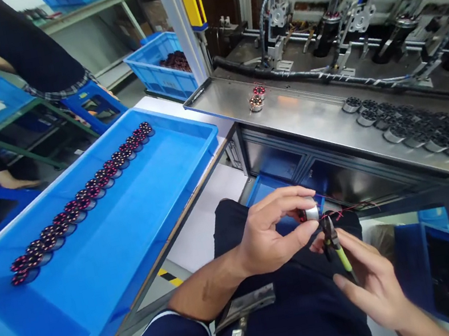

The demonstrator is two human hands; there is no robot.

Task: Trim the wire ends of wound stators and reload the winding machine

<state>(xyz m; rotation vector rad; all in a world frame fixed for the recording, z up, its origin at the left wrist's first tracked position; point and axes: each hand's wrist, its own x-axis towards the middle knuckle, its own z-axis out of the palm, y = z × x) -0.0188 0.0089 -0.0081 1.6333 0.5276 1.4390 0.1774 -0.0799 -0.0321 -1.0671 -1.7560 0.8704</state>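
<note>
Between the thumb and fingers of my left hand [268, 231] is a small round motor stator [311, 212] with a silvery side. Thin red wires [345, 211] trail from it to the right. My right hand [371, 275] is closed around wire cutters [337, 246] with yellow-green and dark handles. Their jaws point up, close beside the stator at the wires; whether they touch a wire I cannot tell. Both hands are above my lap. Two more wound stators [256, 103] sit on the metal ledge ahead.
To the left, a blue tray [140, 206] holds a diagonal row of similar stators [82, 200]. Many dark-topped parts [430, 126] crowd the right of the metal ledge [302, 114], before a machine [355, 23]. Another person [21, 47] is at the upper left, near blue bins.
</note>
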